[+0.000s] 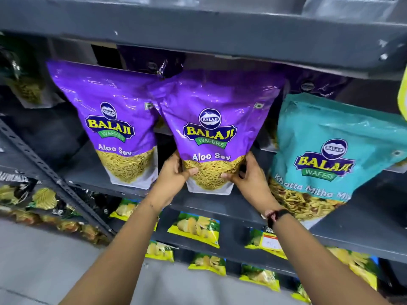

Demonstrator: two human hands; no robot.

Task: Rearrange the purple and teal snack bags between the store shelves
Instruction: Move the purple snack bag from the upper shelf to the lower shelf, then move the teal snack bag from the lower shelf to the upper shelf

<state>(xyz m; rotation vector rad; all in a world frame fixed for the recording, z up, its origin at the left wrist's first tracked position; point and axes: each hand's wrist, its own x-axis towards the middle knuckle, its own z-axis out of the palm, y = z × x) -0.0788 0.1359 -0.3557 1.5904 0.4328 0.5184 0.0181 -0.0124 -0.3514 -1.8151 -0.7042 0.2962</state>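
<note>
A purple Aloo Sev bag (211, 119) stands upright at the middle of the grey shelf (92, 177). My left hand (174, 172) grips its lower left corner and my right hand (246, 175) grips its lower right corner. A second purple Aloo Sev bag (105, 115) stands just to its left, partly overlapped by the held one. To the right a teal Khatta Mitha Mix bag (326, 155) leans on the same shelf. More purple bags (317, 84) sit in shadow behind the front row.
The shelf board above (198, 25) hangs low over the bag tops. Yellow-green chip packets (196, 227) fill the lower shelves. A slotted metal upright (44, 170) runs diagonally at the left, with dark chip bags (26, 192) beyond it. Grey floor lies below.
</note>
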